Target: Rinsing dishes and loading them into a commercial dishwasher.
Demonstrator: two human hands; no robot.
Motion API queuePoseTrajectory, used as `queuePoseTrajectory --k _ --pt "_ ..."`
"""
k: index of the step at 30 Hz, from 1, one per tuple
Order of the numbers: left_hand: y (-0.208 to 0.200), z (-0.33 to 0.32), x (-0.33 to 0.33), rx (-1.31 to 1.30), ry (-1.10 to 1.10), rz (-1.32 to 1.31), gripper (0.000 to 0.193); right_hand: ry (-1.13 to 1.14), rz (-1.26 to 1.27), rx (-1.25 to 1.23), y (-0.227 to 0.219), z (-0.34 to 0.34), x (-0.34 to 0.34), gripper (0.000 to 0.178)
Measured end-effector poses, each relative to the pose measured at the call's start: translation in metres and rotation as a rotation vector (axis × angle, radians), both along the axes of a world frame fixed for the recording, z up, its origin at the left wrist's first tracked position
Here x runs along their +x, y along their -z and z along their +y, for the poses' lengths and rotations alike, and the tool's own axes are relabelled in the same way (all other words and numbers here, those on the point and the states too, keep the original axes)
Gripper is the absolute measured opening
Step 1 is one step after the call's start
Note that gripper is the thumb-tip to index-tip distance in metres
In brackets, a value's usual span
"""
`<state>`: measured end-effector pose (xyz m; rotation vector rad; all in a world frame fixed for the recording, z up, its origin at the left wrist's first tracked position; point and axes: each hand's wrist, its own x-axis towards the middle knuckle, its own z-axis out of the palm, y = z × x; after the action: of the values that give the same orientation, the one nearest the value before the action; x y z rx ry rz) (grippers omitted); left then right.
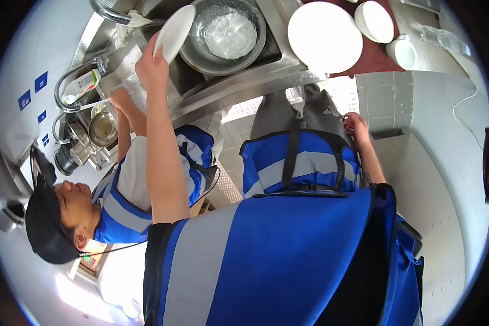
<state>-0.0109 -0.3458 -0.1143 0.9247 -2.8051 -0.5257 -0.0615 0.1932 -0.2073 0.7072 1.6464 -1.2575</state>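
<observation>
the left hand is clamped on a white plate, left of the foamy basin; its washing seems unfinished. the big plate is maybe done. the right hand is near the apron, its grip i cannot tell.

Blue squares mark the wall; a clear bottle sits right.

No writing can be read on the blue wall signs or bottle label.
</observation>
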Motion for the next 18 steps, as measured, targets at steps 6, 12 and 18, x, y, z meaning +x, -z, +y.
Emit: queuePoseTrajectory --k 6,12,18 --pt "0.014 0.033 0.011 0.742 -0.648 0.584 0.039 -0.035 -0.062 -0.063 -0.026 0.023 -0.001 0.019" --pt "0.030 0.113 -0.016 1.346 -0.666 0.721 0.041 0.059 -0.040 -0.023 -0.029 0.067 0.014 0.020" --pt "0.056 0.183 -0.062 1.419 -0.633 0.555 0.039 0.113 -0.048 0.009 -0.021 0.108 0.034 0.025"
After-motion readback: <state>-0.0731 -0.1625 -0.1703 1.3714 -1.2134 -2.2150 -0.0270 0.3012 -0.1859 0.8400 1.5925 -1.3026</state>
